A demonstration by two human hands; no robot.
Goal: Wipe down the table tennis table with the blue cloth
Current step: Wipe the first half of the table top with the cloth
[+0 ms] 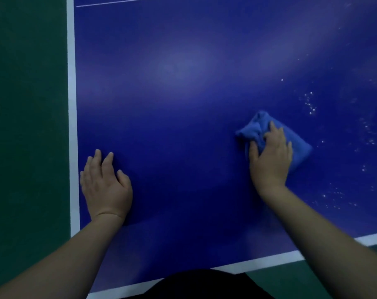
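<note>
While we are pressing the bunched blue cloth (267,134) onto the desk (172,87) with our right hand (269,156), its grip curled over the fabric, we are risking two things: the wad looks small and may be skipping strips, and it may be dragging the white specks (310,104) at its right across the surface instead of lifting them. Our left hand (105,182) is resting flat, fingers apart, near the white edge line (72,104), beside the green floor (27,126). Nothing is blocking the cloth's path.
</note>
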